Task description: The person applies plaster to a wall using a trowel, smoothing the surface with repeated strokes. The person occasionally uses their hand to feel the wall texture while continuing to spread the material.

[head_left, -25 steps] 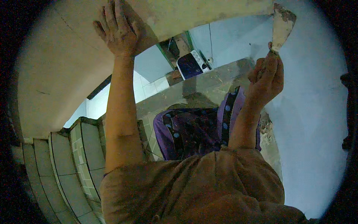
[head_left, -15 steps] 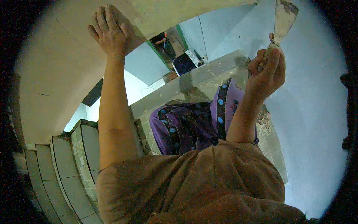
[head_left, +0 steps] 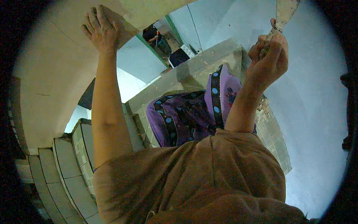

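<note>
My left hand [head_left: 104, 33] is raised at the upper left, its fingers spread against the beige wall [head_left: 56, 59], with a shadow beside it. On the right side, my right hand [head_left: 275, 59] grips a putty knife [head_left: 286, 14] by its handle. The metal blade points up in front of the pale blue wall [head_left: 313, 97] and is smeared with dried material. The upper edge frame cuts off the blade's end. I cannot tell whether the blade touches a surface.
Tiled stairs [head_left: 67, 158] descend at the lower left. Pale crumbs [head_left: 265, 109] lie on the tiled landing [head_left: 274, 138] by the right wall. Purple patterned cloth [head_left: 233, 87] covers my legs. Beyond the ledge are a black-and-white chair-like object [head_left: 179, 58] and another person [head_left: 150, 34] in a doorway.
The view has shifted, and the doorway and ledge appear further left and higher. My right hand and the putty knife sit slightly higher in the picture. My left hand stays spread at the wall.
</note>
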`<control>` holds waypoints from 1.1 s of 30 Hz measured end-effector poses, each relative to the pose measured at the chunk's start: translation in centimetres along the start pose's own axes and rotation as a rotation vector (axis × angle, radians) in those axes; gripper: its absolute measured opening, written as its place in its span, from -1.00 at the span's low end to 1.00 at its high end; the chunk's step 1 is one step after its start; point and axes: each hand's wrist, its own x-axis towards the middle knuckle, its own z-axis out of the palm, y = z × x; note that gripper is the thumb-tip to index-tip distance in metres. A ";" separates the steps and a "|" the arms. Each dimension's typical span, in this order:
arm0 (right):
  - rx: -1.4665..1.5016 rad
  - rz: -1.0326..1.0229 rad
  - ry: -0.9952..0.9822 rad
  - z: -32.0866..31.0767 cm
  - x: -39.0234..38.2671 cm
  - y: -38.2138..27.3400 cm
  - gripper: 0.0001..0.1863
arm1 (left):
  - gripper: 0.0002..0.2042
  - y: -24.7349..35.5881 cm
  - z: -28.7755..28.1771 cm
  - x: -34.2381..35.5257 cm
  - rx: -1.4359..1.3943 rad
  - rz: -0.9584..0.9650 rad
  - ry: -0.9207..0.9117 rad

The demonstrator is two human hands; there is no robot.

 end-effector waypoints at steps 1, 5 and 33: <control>-0.007 0.013 0.013 -0.2 0.1 -0.2 -0.61 | -0.29 0.0 -0.1 0.0 -0.004 0.009 0.000; 0.050 0.009 0.038 -0.8 0.3 -0.8 -0.69 | -0.28 0.2 0.1 0.2 -0.008 0.030 0.013; -0.322 0.169 -0.665 3.1 -5.6 6.4 -0.57 | -0.67 15.8 -7.9 -3.5 -1.172 -0.905 -0.299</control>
